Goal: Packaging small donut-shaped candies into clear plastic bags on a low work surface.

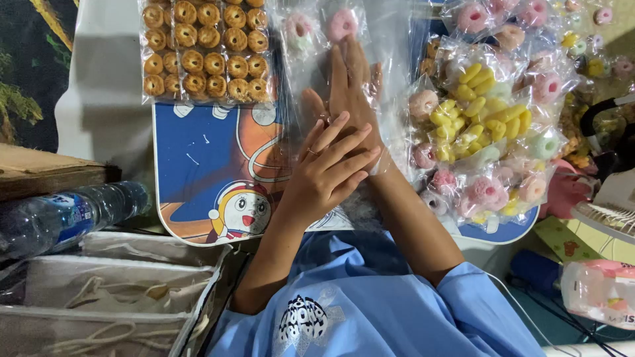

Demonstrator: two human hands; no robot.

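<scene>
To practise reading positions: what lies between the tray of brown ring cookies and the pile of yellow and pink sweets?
In the head view, a clear plastic bag holding pink sweets lies between the cookies and the pile, with both hands pressed on it.

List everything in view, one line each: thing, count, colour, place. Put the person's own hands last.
Ring cookies in clear packs: many, golden brown, top left of the board.
Clear bags of sweets: a heap, pink, yellow, white and pale green, right.
Clear plastic bag: one, two pink-and-white rings inside, top centre, under the hands.
Cartoon board: one, blue and orange, centre.
Water bottle: one, clear with blue label, lying at left.
Cloth bags: several, cream, bottom left.
Small fan: one, white, right edge.
Right hand: flat on the clear bag.
Left hand: ringed, resting across the right wrist.
</scene>
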